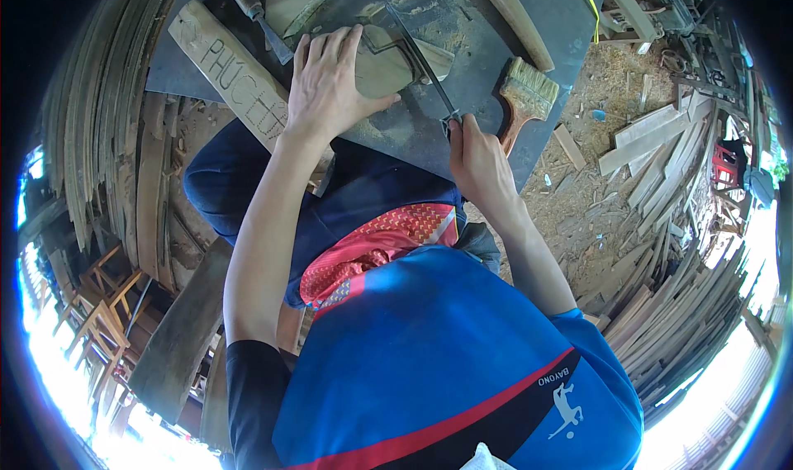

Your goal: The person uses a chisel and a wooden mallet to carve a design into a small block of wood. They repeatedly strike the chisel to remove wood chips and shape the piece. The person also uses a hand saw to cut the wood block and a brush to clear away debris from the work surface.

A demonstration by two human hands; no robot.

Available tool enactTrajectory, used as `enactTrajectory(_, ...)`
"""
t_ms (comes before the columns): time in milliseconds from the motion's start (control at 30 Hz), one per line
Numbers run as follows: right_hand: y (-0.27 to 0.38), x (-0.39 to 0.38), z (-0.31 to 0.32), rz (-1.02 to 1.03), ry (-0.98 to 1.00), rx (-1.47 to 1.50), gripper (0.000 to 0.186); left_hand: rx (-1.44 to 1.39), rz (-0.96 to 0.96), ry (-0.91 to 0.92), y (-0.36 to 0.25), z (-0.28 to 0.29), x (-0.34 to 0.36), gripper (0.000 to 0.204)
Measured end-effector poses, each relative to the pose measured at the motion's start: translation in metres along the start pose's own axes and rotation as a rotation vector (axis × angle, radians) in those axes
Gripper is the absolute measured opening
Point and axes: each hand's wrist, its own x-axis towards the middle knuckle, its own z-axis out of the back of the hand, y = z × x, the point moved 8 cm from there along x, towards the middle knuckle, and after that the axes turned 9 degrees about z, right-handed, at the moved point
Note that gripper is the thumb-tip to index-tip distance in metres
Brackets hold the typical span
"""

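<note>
My left hand (326,82) braces a pale wooden piece (384,73) against the dark tabletop, its index finger and thumb on either side of it. A dark step-shaped line runs across the wood, and the palm hides its left end. My right hand (479,156) is closed around the near end of a slim dark saw (425,65). The saw's long straight bar slants away to the upper left, over the wood. Whether its blade touches the wood, I cannot tell. Right of the saw lies a flat paintbrush (529,94) with a wooden handle.
A long board with carved letters (227,69) reaches from the table's left over my lap. Near it lie a chisel (260,24) and a wedge-shaped offcut (301,6). A curved wooden bar (512,16) lies at the far right. Stacked planks (661,305) and sawdust-strewn ground surround me.
</note>
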Motion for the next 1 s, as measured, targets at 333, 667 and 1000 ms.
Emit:
enactTrajectory(333, 0.003, 0.002, 0.000, -0.016, 0.013, -0.007, 0.027, -0.007, 0.005, -0.031, -0.001, -0.004, 0.000, 0.129)
enactTrajectory(667, 0.004, 0.011, -0.010, -0.016, 0.026, -0.075, 0.026, -0.244, -0.025, -0.212, -0.004, -0.015, 0.000, 0.080)
enactTrajectory(1000, 0.008, 0.026, -0.007, 0.028, -0.010, -0.145, 0.027, -0.107, 0.305, -0.323, 0.002, -0.022, 0.024, 0.029)
